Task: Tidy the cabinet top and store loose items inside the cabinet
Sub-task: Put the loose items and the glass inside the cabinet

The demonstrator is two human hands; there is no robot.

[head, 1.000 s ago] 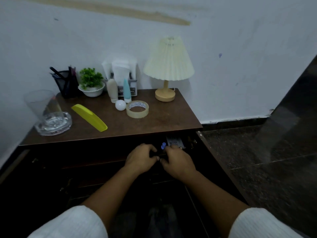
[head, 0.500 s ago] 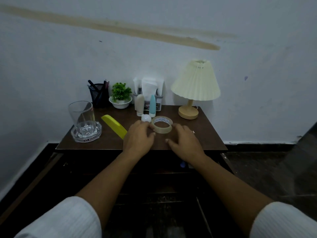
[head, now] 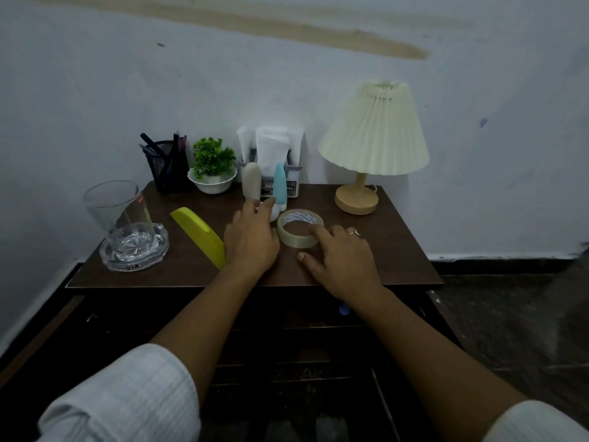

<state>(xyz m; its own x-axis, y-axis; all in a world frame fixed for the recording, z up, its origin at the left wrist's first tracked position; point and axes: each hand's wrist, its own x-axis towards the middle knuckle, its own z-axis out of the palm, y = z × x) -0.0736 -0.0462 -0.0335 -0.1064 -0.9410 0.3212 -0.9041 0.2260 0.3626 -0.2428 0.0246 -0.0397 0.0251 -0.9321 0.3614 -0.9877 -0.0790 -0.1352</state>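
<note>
both your hands are sitting over the middle of the cabinet top (head: 401, 250), close to its front edge. your right hand (head: 342, 260) is lying loosely open, palm down, with the index finger stretched onto the near rim of the tape roll (head: 294, 240). its thumb is lying on the wood just in front of the roll, so it is gripping nothing yet. the tape roll is lying flat mid-top, between your two hands. your left hand (head: 251, 242) is sitting just left of the roll with fingers curling forward. thumb and fingertips are sitting at the foot of the beige bottle (head: 251, 178) and over a small white ball (head: 274, 215); cannot tell whether it is actually holding either. a blue bottle (head: 279, 183) is standing beside the beige one, both in front of the tissue holder (head: 271, 145) at the back edge. a yellow comb (head: 199, 234) is lying diagonally just left of your left hand. a glass (head: 114, 202) is standing in an ashtray (head: 137, 253) at the front left corner. a pen holder (head: 165, 169) and a small plant (head: 212, 157) are sitting at the back left corner. a lamp (head: 373, 135) is standing at the back right corner. below the front edge the cabinet (head: 287, 339) is showing dark, with a small blue thing (head: 344, 309) inside; cannot tell what it is.
</note>
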